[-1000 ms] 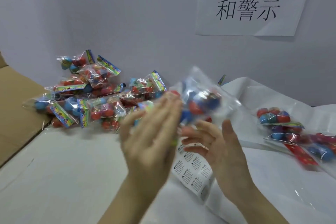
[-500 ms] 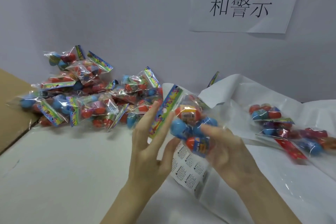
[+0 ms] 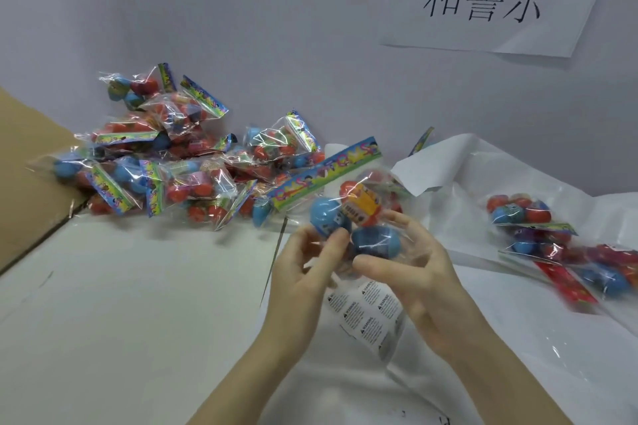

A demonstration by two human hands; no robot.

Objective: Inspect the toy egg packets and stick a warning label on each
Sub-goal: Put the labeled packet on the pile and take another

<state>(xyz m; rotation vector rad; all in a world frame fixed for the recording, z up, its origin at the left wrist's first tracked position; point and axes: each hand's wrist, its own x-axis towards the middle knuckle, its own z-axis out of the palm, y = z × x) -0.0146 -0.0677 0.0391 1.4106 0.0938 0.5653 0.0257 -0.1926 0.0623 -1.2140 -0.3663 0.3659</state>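
Left hand: thumb and fingers curled onto the lower left of the held packet, pinching its film. Right hand: fingers curled round the packet's right side and underside, thumb laid across the front. Held packet: clear bag of blue and red toy eggs with a colourful header strip tilted up to the right, raised above the label sheet. Step in hand, by judgement: inspection; no warning label can be seen on the film. Next move calls for freeing one hand to peel a label from the sheet directly below the packet. Change: half a second ago the packet stood more upright against an open left palm; now both hands clasp it lower. Unprocessed pile: left of the packet. Other packets: right of it, well apart.
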